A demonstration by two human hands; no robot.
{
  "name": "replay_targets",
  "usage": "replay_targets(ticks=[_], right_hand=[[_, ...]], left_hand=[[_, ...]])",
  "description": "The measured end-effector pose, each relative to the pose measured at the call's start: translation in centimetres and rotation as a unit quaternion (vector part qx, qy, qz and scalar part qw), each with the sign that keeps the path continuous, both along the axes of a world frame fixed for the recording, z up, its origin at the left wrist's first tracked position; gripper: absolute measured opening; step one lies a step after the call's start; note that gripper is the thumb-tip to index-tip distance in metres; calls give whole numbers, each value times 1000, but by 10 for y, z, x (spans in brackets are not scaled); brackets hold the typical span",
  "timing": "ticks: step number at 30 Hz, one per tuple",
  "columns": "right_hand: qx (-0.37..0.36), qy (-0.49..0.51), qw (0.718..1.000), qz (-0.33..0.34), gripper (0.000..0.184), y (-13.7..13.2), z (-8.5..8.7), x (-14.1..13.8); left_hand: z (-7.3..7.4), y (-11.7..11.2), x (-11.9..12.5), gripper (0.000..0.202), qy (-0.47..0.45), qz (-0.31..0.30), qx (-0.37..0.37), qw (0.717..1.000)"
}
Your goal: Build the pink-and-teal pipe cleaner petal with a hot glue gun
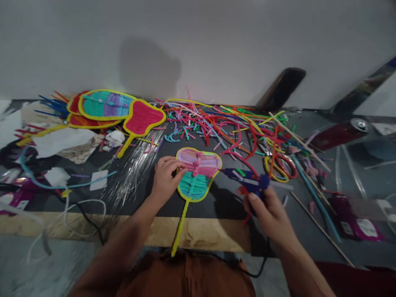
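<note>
A fan-shaped pipe-cleaner craft (198, 181) lies near the table's front edge, pink and lilac above, teal below. Yellow edging runs round it, and its yellow stem (181, 229) points toward me over the edge. My left hand (167, 175) pinches the craft's left rim between thumb and fingers. In my right hand (266, 206) is a dark blue glue gun (247, 178), gripped by its handle. The gun's nozzle reaches the craft's right rim; whether it touches, I cannot tell. Small pink knots (196, 163) run down the craft's upper middle.
Finished-looking pipe-cleaner shapes (105, 108) are stacked at the back left. Loose pipe cleaners (198, 117) cover the back middle. Scissors (280, 167), a red can (340, 134) and a thin stick (321, 229) lie to the right. A phone (283, 88) leans on the wall; silver strands (133, 171) lie left.
</note>
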State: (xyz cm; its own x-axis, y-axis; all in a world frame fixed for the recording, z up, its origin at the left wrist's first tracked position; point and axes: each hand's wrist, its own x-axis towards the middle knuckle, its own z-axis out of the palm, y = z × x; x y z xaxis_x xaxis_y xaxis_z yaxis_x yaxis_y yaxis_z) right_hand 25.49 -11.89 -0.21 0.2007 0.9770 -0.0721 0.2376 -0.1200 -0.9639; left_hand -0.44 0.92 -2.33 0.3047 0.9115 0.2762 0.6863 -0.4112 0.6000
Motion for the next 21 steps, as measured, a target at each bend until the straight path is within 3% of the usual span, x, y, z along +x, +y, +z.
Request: replay_targets(ticks=[3,6,21], right_hand=[[-6,-21,997,74,21,12,-8,-20],[-4,-39,994,107,20,20,-15,-29],[-25,-8,993,118,17,20,-24,-30]], left_hand=[[-2,-1,-2,11,7,-5,-12,1000],[-4,0,-4,11,11,-9,-11,1000],[-2,1,6,16,142,-66,20,987]])
